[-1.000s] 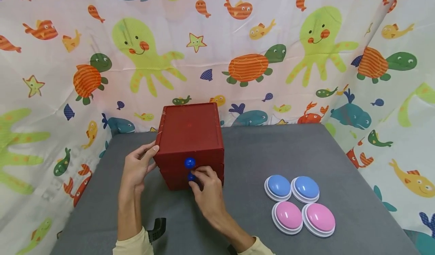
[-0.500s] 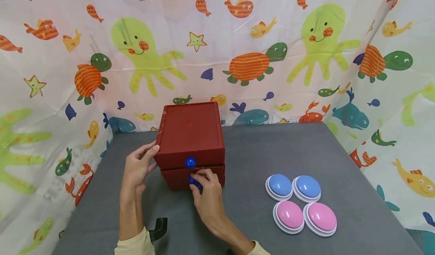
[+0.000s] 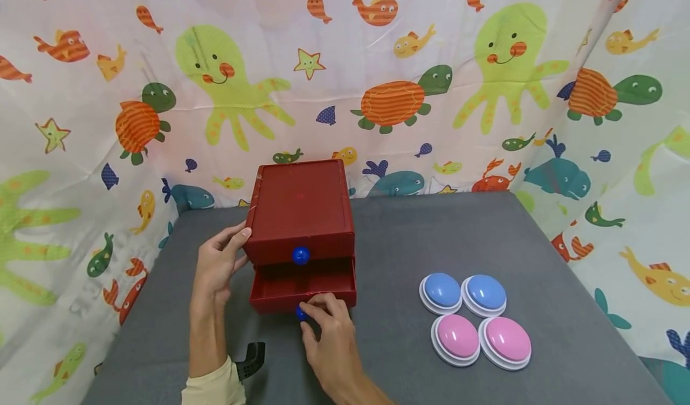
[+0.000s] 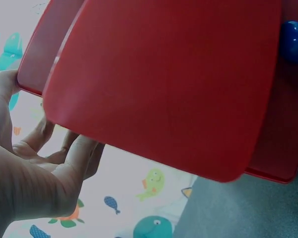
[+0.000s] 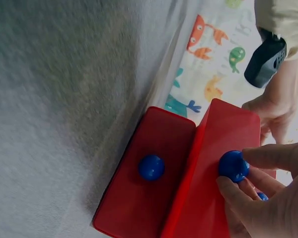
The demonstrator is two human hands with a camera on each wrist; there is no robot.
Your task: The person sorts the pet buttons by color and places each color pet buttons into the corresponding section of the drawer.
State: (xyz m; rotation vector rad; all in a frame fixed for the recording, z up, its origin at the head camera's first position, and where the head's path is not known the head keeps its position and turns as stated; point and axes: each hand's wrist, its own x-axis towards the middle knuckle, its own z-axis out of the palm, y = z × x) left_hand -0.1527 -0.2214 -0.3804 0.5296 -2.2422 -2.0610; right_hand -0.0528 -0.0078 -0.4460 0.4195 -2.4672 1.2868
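- Red plastic drawer box [image 3: 302, 198], on the dark grey cloth-covered table [image 3: 409, 243], now has one drawer [image 3: 272, 305] pulled well forward; half a second ago only a thin gap showed above its front, and a second ago it sat nearly flush.
- Now its shaded red interior shows in the head view, below the upper drawer front, which remains in place with its own round, glossy blue knob [image 3: 300, 255].
- Right hand [image 3: 336, 351] has moved toward the person along with the drawer; thumb and fingertips pinch its ball-shaped blue pull [image 5: 234, 166].
- Left hand [image 3: 214, 267] keeps its spot at the box's left side near the front corner: fingers spread, touching the edge rather than wrapped round it.
- Nearer the table, the right wrist view shows a darker red front panel [image 5: 164, 198] with another blue ball [image 5: 151, 167] on it.
- Smooth, slightly shiny plastic, with rounded corners, makes up the box.
- Right of it, unmoved on the table, stand two domed blue buttons [image 3: 442, 288] and two domed pink buttons [image 3: 458, 336], glossy, on round white bases.
- Behind hangs a creased white fabric curtain [image 3: 323, 144] printed with bright sea animals.
- Cream cloth sleeve [image 3: 214, 387] and a black curved wrist piece [image 3: 252, 360] show at the left wrist.
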